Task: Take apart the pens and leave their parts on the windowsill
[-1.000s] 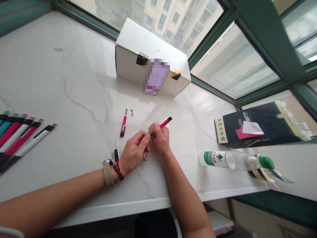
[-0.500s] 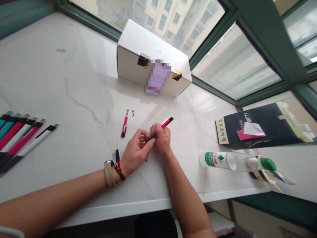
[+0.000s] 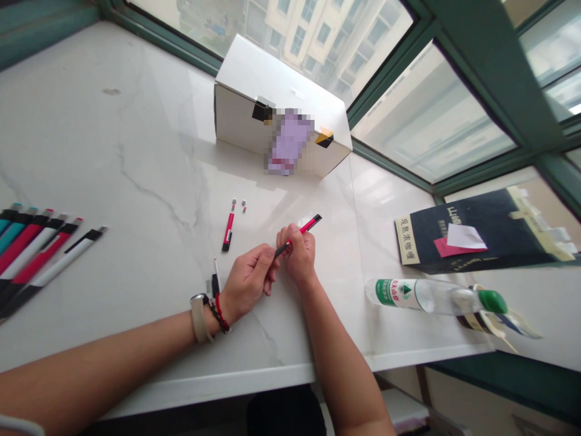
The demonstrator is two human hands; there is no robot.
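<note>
A red and black pen [image 3: 307, 226] is held between my two hands, slanting up to the right. My right hand [image 3: 299, 253] is closed round its red barrel. The fingers of my left hand [image 3: 253, 269] pinch the dark grip end, and the tip there is hidden. Left of my hands lies a red pen barrel piece [image 3: 228, 232] with a black end. Just beyond it are two small metal-and-red pen parts [image 3: 234, 204]. A thin white refill [image 3: 216, 267] and a black piece [image 3: 215, 286] show beside my left wrist.
Several assembled pens [image 3: 59, 257] lie in a row at the left. A white box [image 3: 240, 121] with a blurred purple thing on its front stands by the window. To the right lie a water bottle [image 3: 429, 295] and a dark paper bag [image 3: 426, 224].
My left thumb and fingers have shifted along the pen's dark end, and the left hand looks more closed. The pen and right hand have moved slightly right. The rest has stayed put.
</note>
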